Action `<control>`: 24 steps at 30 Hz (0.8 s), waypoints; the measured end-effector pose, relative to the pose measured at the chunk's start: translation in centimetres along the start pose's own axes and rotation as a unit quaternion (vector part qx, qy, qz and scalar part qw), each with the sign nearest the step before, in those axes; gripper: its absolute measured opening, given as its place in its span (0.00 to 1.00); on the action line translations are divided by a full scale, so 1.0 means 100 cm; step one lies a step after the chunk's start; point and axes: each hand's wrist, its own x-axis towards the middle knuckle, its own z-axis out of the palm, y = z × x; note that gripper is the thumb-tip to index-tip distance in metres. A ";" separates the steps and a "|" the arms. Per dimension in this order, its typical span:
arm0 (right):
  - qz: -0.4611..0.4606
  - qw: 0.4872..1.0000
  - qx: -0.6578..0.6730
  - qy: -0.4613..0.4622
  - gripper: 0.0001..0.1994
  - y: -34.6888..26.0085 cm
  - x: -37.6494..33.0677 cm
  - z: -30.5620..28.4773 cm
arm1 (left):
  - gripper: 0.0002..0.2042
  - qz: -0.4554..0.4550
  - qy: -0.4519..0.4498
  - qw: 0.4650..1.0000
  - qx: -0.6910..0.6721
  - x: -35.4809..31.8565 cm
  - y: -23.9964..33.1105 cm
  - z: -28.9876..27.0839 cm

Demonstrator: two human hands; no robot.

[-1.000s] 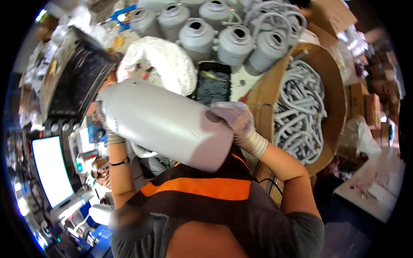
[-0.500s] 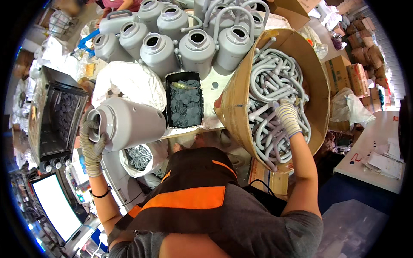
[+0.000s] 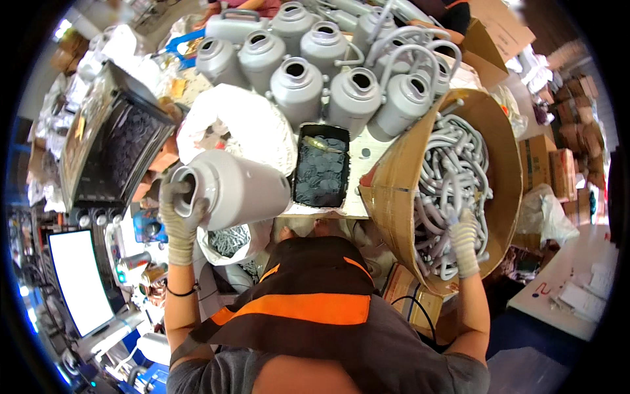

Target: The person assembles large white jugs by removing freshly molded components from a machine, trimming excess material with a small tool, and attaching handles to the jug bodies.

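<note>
Canister (image 3: 230, 187) left; handle box (image 3: 453, 190) right

There is one view only, from a wide fisheye camera worn on the person's head. It looks steeply down over the chest and both forearms, which rise from the lower edge, onto the tabletop (image 3: 359, 172) ahead. The hands sit close below the lens; the far canisters (image 3: 354, 98) lie toward the top. Straight edges bow near the dark round rim.
</note>
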 end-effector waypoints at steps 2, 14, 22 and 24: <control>-0.151 0.975 -0.070 0.147 0.21 -0.018 0.017 -0.026 | 0.21 -0.004 0.012 0.999 -0.033 -0.001 0.001 0.005; -0.008 0.628 0.768 -0.123 0.14 -0.426 0.015 0.098 | 0.25 0.113 -0.018 0.993 0.004 -0.008 -0.006 0.003; 0.125 0.675 0.667 -0.289 0.16 -0.450 0.021 0.149 | 0.26 0.063 0.008 0.997 -0.052 -0.024 -0.024 0.008; 0.186 0.654 0.617 -0.397 0.16 -0.443 0.038 0.189 | 0.26 0.055 0.003 0.997 -0.049 -0.024 -0.017 0.017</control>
